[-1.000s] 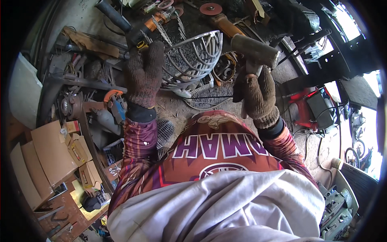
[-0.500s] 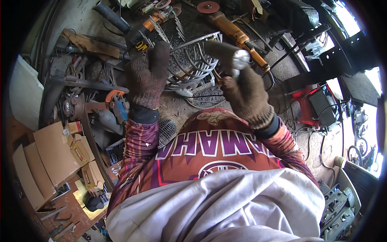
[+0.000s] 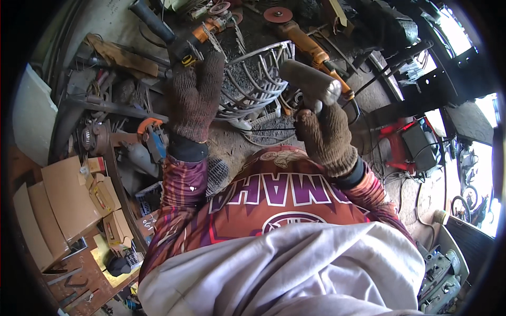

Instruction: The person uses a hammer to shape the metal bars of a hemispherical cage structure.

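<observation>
My right hand (image 3: 329, 134), in a brown knit glove, is closed around the handle of a hammer (image 3: 311, 81). Its thick grey cylindrical head is raised above the glove, and the glove covers most of the handle. Just left of the hammer is a metal rack (image 3: 253, 87) of curved bars on a straight-edged frame. Beside the rack's left end, my gloved left hand (image 3: 195, 100) is held with its thumb pointing away from me. Its fingers look curled, but whatever they grip is hidden behind the glove.
Angle grinders (image 3: 303, 45) (image 3: 208, 29) lie beyond the rack. Metal pipes and a wooden piece (image 3: 121, 58) crowd the left, above a blue-and-orange tool (image 3: 153, 138). Cardboard boxes (image 3: 71, 200) sit on a brown table. A red machine (image 3: 403, 145) with cables stands right.
The hammer's head, blurred before, now shows clearly and sits slightly lower and further right. My right hand has dropped a little; my left hand has barely moved.
</observation>
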Demonstrator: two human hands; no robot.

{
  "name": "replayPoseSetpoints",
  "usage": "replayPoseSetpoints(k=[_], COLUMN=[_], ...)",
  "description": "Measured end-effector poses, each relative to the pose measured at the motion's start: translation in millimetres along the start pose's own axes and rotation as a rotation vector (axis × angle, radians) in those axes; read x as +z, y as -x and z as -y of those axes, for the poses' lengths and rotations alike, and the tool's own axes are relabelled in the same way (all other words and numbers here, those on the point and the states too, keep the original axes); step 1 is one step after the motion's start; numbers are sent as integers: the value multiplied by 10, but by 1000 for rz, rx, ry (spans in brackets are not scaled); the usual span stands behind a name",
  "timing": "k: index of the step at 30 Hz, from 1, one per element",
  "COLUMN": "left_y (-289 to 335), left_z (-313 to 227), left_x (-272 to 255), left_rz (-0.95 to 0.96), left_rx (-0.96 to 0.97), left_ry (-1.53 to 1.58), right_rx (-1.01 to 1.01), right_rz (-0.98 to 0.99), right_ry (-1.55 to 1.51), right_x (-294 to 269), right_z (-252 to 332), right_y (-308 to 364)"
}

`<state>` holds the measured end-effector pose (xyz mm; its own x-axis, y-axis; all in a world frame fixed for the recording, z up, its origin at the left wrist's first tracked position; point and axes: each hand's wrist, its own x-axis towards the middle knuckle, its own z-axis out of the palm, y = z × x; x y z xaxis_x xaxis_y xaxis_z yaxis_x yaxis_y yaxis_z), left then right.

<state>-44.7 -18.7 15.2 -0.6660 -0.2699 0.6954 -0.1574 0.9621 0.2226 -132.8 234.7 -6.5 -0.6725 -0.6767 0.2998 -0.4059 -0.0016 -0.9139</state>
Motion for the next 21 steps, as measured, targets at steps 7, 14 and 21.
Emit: replayPoseSetpoints(k=[7,14,21], left_y=[60,-3,-97], left_z=[-61,-109,-210], left_x=[46,-6,-16], left_rz=[1,47,112], left_rx=[-155,-282,-205], left_ry=[179,100,-73], right_rx=[39,-103,13], right_rz=[31,-107,18], right_ry=[34,-197,288], right_x=[53,-33,24], right_z=[27,153,-27], right_y=[-94,-113,-335])
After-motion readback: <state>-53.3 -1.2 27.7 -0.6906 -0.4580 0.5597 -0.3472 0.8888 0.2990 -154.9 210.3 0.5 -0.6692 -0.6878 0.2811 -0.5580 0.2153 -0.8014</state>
